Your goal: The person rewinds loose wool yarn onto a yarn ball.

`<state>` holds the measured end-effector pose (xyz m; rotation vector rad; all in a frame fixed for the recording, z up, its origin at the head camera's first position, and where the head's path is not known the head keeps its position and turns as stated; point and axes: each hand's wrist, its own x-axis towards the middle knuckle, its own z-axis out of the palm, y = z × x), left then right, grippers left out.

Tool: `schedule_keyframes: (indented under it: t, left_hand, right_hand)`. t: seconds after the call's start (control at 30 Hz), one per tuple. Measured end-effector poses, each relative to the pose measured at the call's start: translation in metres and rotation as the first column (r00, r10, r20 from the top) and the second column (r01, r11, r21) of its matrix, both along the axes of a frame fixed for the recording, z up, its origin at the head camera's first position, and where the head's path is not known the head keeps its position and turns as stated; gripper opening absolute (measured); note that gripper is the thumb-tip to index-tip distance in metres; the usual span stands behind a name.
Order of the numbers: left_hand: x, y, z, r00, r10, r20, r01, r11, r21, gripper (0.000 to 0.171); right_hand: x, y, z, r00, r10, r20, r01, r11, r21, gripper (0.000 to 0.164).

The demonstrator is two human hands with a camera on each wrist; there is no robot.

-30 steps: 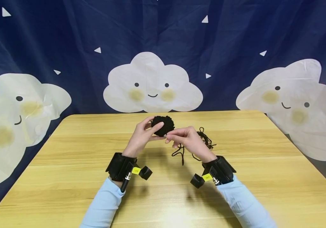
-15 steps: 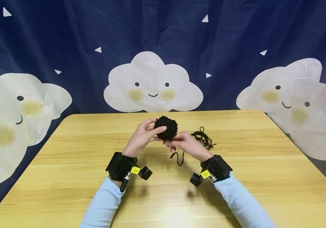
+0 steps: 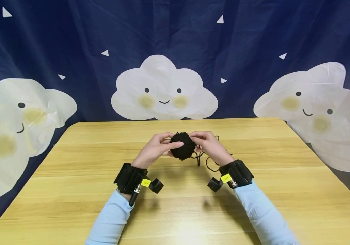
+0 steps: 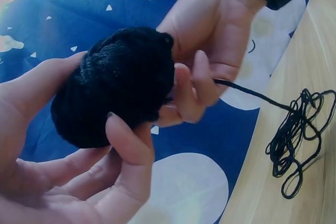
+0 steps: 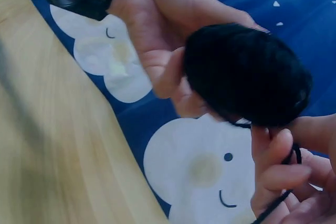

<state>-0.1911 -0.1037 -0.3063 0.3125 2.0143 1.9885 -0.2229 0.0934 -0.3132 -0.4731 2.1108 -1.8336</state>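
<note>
A ball of black yarn [image 3: 183,150] is held up over the far part of the table. My left hand [image 3: 156,147] grips it from the left, the thumb lying across its near side. At the ball's right side is my right hand [image 3: 212,145], its fingers curled around the strand of yarn [image 4: 253,93]. In the left wrist view that strand runs from the right hand down to a loose heap of yarn [image 4: 295,139] on the table. The right wrist view shows the strand [image 5: 273,205] passing between the right fingers below the ball.
The wooden table [image 3: 175,204] reaches back to a dark blue curtain [image 3: 239,41] printed with white clouds. Black camera bands sit on both wrists, the left band [image 3: 131,179] and the right band [image 3: 237,174], each with a small block jutting inward.
The right hand has circled from beneath the ball up to its right side, drawing the strand along. The ball has shifted right and slightly nearer, staying in the left hand.
</note>
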Motion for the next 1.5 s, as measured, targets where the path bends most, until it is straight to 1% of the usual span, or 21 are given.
schedule_keyframes:
  t: [0.07,0.23,0.33,0.47,0.53,0.67,0.73,0.8,0.93,1.03,1.07,1.13,1.17,1.23,1.27,1.37,1.4,1.47,1.5]
  left_hand:
    - [0.0,0.0,0.0,1.0,-0.012,0.004,0.012,1.0,-0.017,0.034]
    - [0.0,0.0,0.0,1.0,-0.028,0.0,0.028,0.998,-0.064,0.034]
    - [0.0,0.0,0.0,1.0,-0.032,-0.001,0.031,0.995,-0.1,0.035]
    - [0.001,0.001,-0.001,0.999,-0.034,0.008,0.035,0.991,-0.132,0.038]
    - [0.001,0.001,-0.001,0.999,-0.049,0.014,0.051,0.992,-0.118,0.039]
    - [0.001,0.001,-0.002,0.995,-0.094,0.028,0.095,0.994,-0.053,0.036]
    - [0.001,0.001,-0.002,0.994,-0.103,0.033,0.104,0.994,-0.029,0.035]
    - [0.001,0.001,-0.002,0.995,-0.09,0.035,0.091,0.996,-0.013,0.035]
    - [0.0,0.001,-0.002,0.999,-0.033,0.036,0.033,0.999,0.021,0.035]
    - [-0.001,0.001,-0.003,1.0,0.004,0.028,-0.005,0.999,0.048,0.039]
    - [-0.002,0.001,-0.004,1.0,0.012,0.016,-0.013,0.999,0.052,0.041]
    - [-0.003,-0.001,-0.008,0.999,0.028,-0.018,-0.027,0.998,0.064,0.045]
    - [-0.014,-0.003,-0.023,0.999,0.035,-0.041,-0.032,0.996,0.079,0.046]
    - [-0.024,-0.006,-0.037,0.995,0.055,-0.077,-0.048,0.994,0.093,0.049]
    - [-0.032,-0.008,-0.048,0.994,0.058,-0.097,-0.046,0.992,0.117,0.05]
    - [-0.036,-0.008,-0.051,0.99,0.112,-0.091,-0.103,0.99,0.101,0.056]
    - [-0.026,-0.005,-0.037,0.988,0.135,-0.08,-0.128,0.989,0.078,0.06]
    - [-0.018,-0.002,-0.025,0.984,0.168,-0.06,-0.165,0.985,0.052,0.064]
    - [-0.011,0.0,-0.015,0.98,0.195,-0.04,-0.195,0.981,0.017,0.066]
  right_hand:
    - [0.0,0.0,0.003,1.0,-0.026,-0.009,0.026,1.0,-0.008,0.024]
    - [0.001,0.0,0.007,0.997,-0.061,-0.051,0.058,0.997,-0.058,0.025]
    - [0.002,-0.002,0.009,0.994,-0.079,-0.076,0.073,0.994,-0.078,0.025]
    - [0.004,-0.004,0.011,0.992,-0.085,-0.095,0.075,0.992,-0.102,0.02]
    - [0.006,-0.005,0.012,0.991,-0.081,-0.109,0.068,0.991,-0.114,0.018]
    - [0.01,-0.006,0.014,0.989,-0.064,-0.13,0.047,0.991,-0.129,0.018]
    - [0.012,-0.007,0.016,0.99,-0.054,-0.132,0.037,0.99,-0.133,0.019]
    - [0.014,-0.007,0.017,0.99,-0.041,-0.132,0.023,0.991,-0.134,0.021]
    - [0.017,-0.007,0.017,0.992,-0.018,-0.126,0.002,0.993,-0.121,0.023]
    - [0.018,-0.007,0.016,0.993,-0.014,-0.114,0.0,0.993,-0.119,0.021]
    - [0.019,-0.007,0.016,0.994,-0.014,-0.106,0.001,0.992,-0.123,0.02]
    - [0.02,-0.007,0.015,0.996,-0.011,-0.09,-0.001,0.992,-0.129,0.02]
    - [0.02,-0.008,0.015,0.996,-0.005,-0.084,-0.006,0.991,-0.13,0.02]
    - [0.021,-0.009,0.013,0.997,0.012,-0.076,-0.021,0.992,-0.126,0.022]
    - [0.022,-0.009,0.013,0.997,0.021,-0.073,-0.03,0.992,-0.123,0.023]
    - [0.023,-0.011,0.01,0.996,0.05,-0.079,-0.057,0.993,-0.101,0.025]
    - [0.024,-0.011,0.009,0.995,0.059,-0.086,-0.067,0.994,-0.088,0.025]
    - [0.024,-0.012,0.007,0.991,0.087,-0.101,-0.093,0.994,-0.057,0.025]
    - [0.024,-0.013,0.006,0.989,0.101,-0.11,-0.106,0.994,-0.036,0.025]
